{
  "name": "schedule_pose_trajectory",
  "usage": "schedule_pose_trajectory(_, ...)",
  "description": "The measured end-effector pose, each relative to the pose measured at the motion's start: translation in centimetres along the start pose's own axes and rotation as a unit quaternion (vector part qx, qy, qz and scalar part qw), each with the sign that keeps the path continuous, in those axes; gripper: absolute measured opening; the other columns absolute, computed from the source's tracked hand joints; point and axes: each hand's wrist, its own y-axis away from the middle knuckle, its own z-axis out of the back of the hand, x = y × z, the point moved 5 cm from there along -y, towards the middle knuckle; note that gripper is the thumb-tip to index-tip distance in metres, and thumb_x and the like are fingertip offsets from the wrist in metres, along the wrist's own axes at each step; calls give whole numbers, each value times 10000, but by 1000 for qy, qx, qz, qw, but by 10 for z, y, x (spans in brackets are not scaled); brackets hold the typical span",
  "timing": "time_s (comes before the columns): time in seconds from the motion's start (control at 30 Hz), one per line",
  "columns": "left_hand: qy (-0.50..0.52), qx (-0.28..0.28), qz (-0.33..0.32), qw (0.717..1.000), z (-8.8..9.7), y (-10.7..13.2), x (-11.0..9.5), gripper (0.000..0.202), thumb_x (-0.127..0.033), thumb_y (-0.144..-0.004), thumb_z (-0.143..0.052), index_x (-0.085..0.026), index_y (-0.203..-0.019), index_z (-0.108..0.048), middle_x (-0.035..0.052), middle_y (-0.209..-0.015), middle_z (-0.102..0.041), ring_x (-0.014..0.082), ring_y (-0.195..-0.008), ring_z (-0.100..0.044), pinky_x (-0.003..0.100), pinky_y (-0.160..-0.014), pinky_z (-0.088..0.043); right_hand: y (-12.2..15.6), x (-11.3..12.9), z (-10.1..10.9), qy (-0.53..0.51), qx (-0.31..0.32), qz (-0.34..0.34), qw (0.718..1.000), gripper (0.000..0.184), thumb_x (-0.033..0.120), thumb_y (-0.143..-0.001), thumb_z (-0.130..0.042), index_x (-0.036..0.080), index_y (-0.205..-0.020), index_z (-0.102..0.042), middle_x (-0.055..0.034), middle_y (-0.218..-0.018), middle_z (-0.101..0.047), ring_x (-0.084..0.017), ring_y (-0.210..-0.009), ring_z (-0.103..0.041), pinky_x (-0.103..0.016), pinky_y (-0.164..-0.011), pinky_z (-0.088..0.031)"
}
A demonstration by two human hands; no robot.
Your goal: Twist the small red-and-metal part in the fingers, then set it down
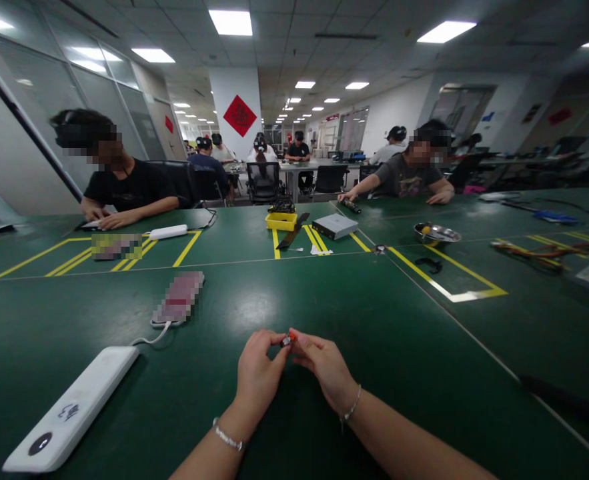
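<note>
Just above the green table [214, 373], both my hands meet at a small part [287, 340] with orange, silver and black bits, too small to name. My left hand [259, 367] pinches its dark end between thumb and forefinger. At the orange end, the fingertips of my right hand [327, 370] close on it from the other side. My fingers hide much of the part. On the left lies a white power bank [74, 407], joined by a white cable [154, 338] to a phone [180, 297] with a blurred screen.
Farther back stand a yellow tray [281, 222], a grey box [334, 226] and a metal bowl [437, 233]. Yellow tape [424, 273] marks the table. Wires [534, 257] lie at right. Two people sit across, one at left [129, 190], one at right [404, 173].
</note>
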Motion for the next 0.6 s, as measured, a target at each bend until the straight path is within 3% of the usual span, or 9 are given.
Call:
schedule_pose_trajectory(0.43,-20,-3,-1,1000,4,1,-4,74,-256,-731,-534,-203,-735,-585,-3,-704,-586,142,-698,-527,272,-660,-411,2,2,-2,106,20,51,993,428,480,-670,-558,185,-970,-638,-70,-882,-658,-225,-860,-560,-370,-749,-432)
schedule_pose_trajectory(0.6,-24,2,-14,1000,2,1,-4,81,-261,-743,-520,-198,-743,-571,4,-717,-581,146,-711,-529,277,-666,-410,-1,2,-1,100,13,60,993,414,476,-660,-568,185,-943,-652,-68,-866,-662,-215,-831,-565,-356,-732,-433)
